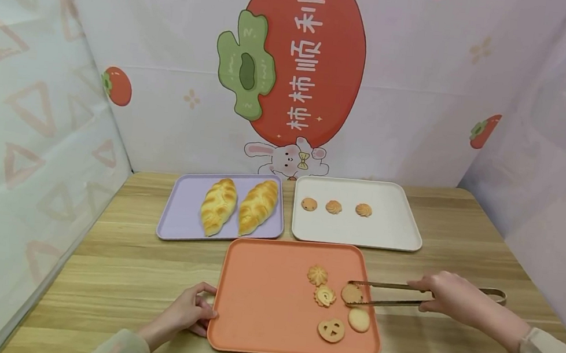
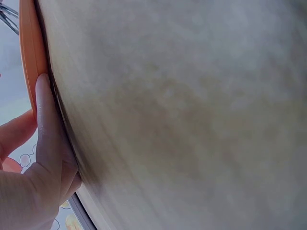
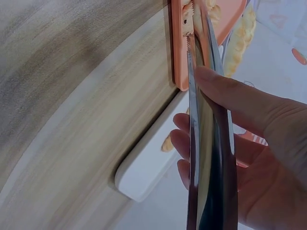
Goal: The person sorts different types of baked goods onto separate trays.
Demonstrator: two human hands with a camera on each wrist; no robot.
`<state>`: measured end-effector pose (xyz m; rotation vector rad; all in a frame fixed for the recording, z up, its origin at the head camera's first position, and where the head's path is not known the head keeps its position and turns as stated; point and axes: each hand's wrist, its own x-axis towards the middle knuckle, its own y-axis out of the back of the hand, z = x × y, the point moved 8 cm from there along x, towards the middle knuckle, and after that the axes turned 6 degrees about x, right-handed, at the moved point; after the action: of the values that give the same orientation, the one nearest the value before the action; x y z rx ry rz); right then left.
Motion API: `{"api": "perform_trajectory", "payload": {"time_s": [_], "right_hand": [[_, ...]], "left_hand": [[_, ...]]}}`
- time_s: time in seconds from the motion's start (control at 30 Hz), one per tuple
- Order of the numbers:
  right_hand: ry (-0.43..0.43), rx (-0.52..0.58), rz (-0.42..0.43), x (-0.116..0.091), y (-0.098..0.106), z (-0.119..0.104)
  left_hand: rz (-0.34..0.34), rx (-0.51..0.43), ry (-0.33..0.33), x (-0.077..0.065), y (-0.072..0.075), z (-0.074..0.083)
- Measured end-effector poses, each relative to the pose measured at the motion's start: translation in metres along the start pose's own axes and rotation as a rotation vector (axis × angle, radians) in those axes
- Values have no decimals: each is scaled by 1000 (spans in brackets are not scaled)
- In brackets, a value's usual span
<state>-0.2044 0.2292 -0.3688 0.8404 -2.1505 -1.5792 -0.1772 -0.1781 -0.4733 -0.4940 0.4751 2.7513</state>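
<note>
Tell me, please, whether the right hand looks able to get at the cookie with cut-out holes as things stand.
Probably yes: the right hand holds the tongs, and nothing covers the cut-out cookie; the tongs, though, currently straddle a round cookie.

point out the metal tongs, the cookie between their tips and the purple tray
metal tongs [image 1: 399, 303]: head view, on the lower arm in the picture
cookie [image 1: 352, 293]: head view, middle of its top
purple tray [image 1: 184, 206]: head view, bare floor toward its left end
</note>
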Motion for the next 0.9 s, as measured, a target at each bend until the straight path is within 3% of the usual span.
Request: {"api": "perform_trajectory", "payload": {"time_s": [0.4, 0.9], "right_hand": [[43, -32, 47, -2, 2, 1], [1, -29, 95, -2, 8, 8]], "left_hand": [[-1, 0, -1, 1, 0, 0], [-3, 5, -6, -1, -1, 1]]}}
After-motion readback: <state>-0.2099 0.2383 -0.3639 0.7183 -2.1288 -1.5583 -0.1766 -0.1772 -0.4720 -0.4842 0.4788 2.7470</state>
